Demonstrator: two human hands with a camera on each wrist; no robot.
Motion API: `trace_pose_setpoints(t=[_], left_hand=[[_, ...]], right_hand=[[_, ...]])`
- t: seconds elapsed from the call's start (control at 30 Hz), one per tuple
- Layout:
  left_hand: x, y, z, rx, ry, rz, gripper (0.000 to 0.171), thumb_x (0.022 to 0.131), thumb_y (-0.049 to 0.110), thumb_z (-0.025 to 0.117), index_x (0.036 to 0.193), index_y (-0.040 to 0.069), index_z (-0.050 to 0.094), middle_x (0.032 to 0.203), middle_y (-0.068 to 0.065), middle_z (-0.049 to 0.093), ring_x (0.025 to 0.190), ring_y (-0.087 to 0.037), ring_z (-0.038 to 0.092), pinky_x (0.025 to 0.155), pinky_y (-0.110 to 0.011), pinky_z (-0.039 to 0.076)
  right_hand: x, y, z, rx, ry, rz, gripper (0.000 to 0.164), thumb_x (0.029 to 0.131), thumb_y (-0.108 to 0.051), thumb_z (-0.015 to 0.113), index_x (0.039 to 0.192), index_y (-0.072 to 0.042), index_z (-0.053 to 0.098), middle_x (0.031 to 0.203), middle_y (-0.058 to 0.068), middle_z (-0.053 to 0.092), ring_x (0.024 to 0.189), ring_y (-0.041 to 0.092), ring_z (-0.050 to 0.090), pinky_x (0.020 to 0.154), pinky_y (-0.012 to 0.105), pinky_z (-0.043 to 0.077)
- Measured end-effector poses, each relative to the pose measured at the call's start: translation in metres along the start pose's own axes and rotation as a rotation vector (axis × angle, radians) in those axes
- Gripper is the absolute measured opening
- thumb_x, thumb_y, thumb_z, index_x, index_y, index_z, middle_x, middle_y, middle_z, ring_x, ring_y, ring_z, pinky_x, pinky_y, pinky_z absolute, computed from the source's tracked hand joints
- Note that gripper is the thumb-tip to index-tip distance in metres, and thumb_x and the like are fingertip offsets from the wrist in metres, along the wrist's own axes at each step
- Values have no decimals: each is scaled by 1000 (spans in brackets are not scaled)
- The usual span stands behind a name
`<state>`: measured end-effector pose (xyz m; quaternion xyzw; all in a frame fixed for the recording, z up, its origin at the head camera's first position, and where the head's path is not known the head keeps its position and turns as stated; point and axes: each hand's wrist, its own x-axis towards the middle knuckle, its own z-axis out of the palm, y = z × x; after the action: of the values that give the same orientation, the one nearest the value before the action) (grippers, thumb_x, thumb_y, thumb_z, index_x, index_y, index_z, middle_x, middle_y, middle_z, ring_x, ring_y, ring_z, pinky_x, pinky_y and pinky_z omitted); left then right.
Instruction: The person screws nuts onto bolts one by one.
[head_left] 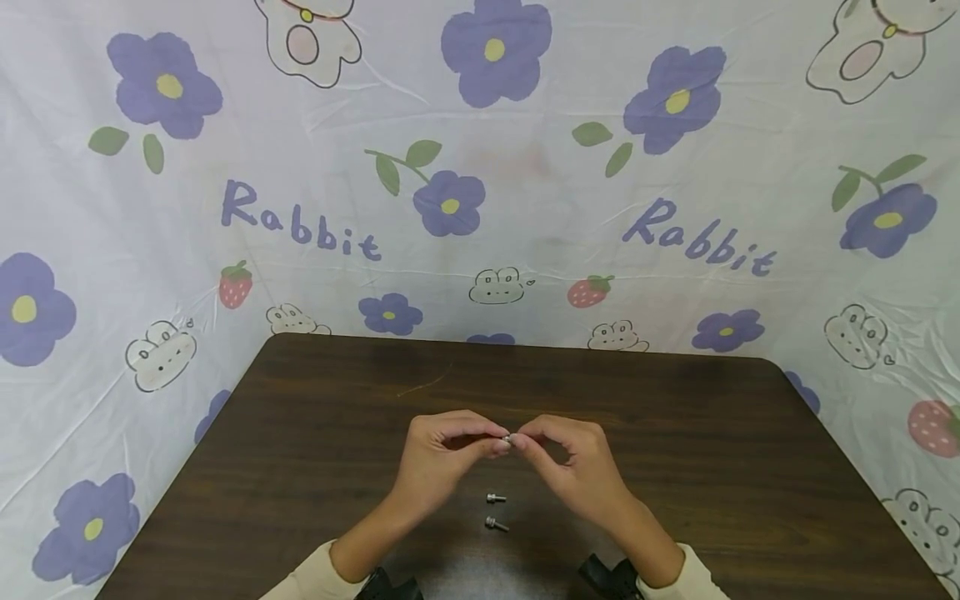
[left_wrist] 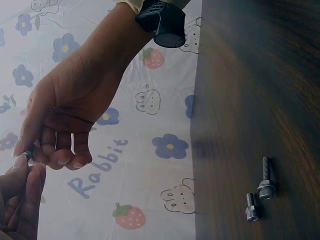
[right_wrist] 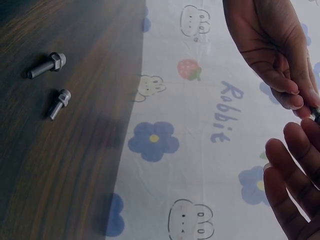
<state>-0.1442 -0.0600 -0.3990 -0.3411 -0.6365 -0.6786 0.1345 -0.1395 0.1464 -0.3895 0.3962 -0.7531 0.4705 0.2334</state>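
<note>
In the head view both hands meet over the middle of the table. My left hand (head_left: 433, 462) pinches a small metal fastener (head_left: 508, 439) between thumb and forefinger. From the other side, my right hand (head_left: 581, 462) pinches the same piece with thumb and forefinger. Fingertips cover most of it; a silvery, dark-edged bit shows in the left wrist view (left_wrist: 30, 152). Below the hands lie two socket-head bolts, each with a hex nut up by its head: a smaller bolt (head_left: 496, 498) and a longer bolt (head_left: 497, 524).
A dark wood-grain table (head_left: 300, 467) carries the bolts. Behind it and along its sides hangs a white printed cloth (head_left: 540, 225). A thin light strand (head_left: 422, 387) lies toward the table's far edge. Black devices sit at both wrists.
</note>
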Motion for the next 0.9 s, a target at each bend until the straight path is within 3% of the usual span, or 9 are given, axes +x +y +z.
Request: trace_pose_setpoints(t=[0.33, 0.5, 0.67, 0.9], left_hand=[[0, 1, 1, 29, 1, -3, 8, 85, 0, 79, 94, 1, 79, 87, -9, 76, 74, -19, 74, 64, -36, 62], [2, 2, -1, 3, 21, -14, 8, 85, -2, 79, 93, -1, 79, 86, -11, 76, 72, -22, 74, 63, -39, 62], [3, 3, -3, -10, 28, -19, 9, 85, -4, 78, 94, -2, 78, 88, -12, 76, 73, -23, 75, 65, -40, 63], [4, 4, -3, -24, 23, -17, 9, 86, -5, 77, 95, -2, 78, 88, -13, 76, 74, -24, 75, 66, -41, 63]], right_hand=[[1, -2, 0, -31, 20, 39, 31, 95, 7, 65, 76, -17, 70, 69, -3, 68, 63, 13, 65, 62, 21, 54], [1, -1, -2, -25, 52, 18, 14, 92, 3, 70, 97, -10, 75, 82, 0, 74, 70, 14, 69, 66, 22, 57], [3, 1, -4, -17, 67, -87, 36, 82, 4, 81, 115, -5, 72, 99, 11, 76, 80, 15, 72, 70, 27, 61], [5, 1, -3, -2, 62, -141, 46, 72, 15, 83, 113, -3, 72, 100, 10, 75, 80, 19, 72, 73, 25, 60]])
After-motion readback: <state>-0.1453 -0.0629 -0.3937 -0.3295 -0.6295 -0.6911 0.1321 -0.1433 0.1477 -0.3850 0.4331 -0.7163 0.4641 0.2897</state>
